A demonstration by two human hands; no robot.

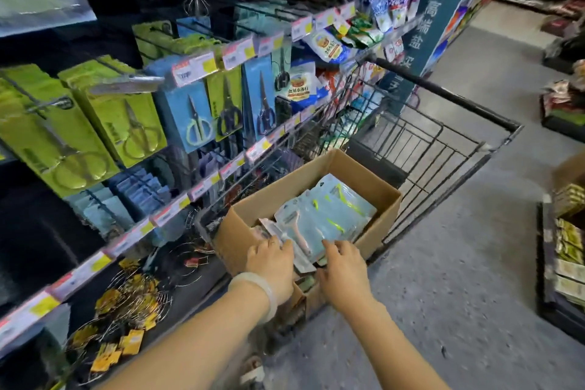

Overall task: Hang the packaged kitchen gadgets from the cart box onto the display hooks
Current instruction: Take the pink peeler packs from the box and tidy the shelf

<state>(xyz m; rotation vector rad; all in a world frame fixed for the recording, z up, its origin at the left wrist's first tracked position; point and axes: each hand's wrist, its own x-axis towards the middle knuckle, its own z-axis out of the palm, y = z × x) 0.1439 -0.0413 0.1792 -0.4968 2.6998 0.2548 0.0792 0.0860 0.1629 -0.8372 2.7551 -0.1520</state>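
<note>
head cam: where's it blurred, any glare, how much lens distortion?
Head view: motion blur smears the scissors packs and price tags at left; the cardboard box, left hand and right hand read sharper. Glare washes the glossy packets in the box. Wide-angle bending curves the shelf rails and cart frame. Lower shelf backs fall into deep shadow.

Scissor packs, yellow-tagged wire racks
</note>
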